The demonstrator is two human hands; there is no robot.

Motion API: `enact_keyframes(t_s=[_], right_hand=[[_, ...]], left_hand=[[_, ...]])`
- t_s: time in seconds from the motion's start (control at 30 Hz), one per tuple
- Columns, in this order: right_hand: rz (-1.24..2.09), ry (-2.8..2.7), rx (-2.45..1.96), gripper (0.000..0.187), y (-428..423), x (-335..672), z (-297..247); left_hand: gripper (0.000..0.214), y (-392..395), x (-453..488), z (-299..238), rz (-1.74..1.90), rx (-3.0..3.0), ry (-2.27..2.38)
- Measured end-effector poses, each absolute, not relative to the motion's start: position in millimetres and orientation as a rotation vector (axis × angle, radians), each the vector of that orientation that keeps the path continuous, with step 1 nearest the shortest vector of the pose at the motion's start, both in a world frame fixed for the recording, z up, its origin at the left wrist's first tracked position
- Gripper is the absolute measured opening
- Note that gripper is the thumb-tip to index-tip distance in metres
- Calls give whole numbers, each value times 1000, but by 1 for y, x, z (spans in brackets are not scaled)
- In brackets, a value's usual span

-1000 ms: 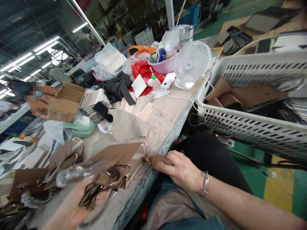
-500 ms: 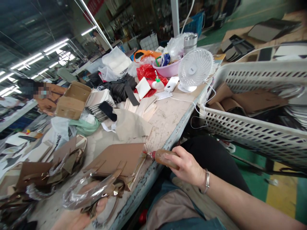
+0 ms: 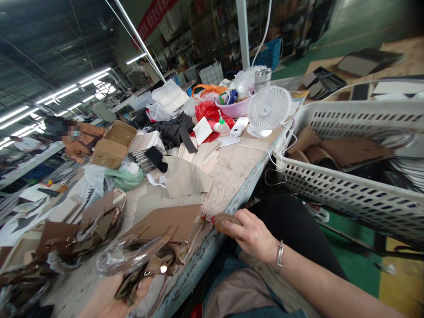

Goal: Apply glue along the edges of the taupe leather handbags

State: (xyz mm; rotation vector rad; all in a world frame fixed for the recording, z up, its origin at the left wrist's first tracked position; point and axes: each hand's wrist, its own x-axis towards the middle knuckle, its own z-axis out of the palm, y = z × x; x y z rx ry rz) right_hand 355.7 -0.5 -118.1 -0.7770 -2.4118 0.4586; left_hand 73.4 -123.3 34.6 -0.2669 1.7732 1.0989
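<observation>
My right hand (image 3: 256, 236) has its fingers wrapped around a brown bottle (image 3: 227, 224), red tip right by the corner of the brown bag (image 3: 165, 219), though honestly I can't tell if it's touching. My left hand (image 3: 109, 293) is curled around some olive fabric (image 3: 130, 282) below the plastic-wrapped handle (image 3: 129, 260), and the bag's lying near the edge of the scuffed table (image 3: 228, 181), with 1 white fan (image 3: 270, 110) farther back.

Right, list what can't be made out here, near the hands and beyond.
All in the head view:
Left hand: blurred, partly hidden by the brown bag's loose fabric.
Brown bottle: its tip is too small and blurred to tell whether it touches the bag.
White basket: cut off by the right edge.
Red banner: lettering blurred.
</observation>
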Motion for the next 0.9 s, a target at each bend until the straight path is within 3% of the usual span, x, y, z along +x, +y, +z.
enact_keyframes(t_s=[0.33,0.47,0.63,0.77,0.9], right_hand=[[580,-2061,-776,44,10,351,-130],[808,-1894,-825,40,12,353,-129],[1322,-1302,-1024,59,18,356,-143],[1617,-786,-990,55,41,358,-158],[1748,-687,-920,48,76,359,-164]], left_hand=[[30,-124,83,50,1107,-224,1788],[27,-127,78,50,1122,-160,1768],[17,-128,78,49,1277,-180,1541],[17,-127,85,47,1371,-255,1410],[16,-129,92,39,1421,-295,1306]])
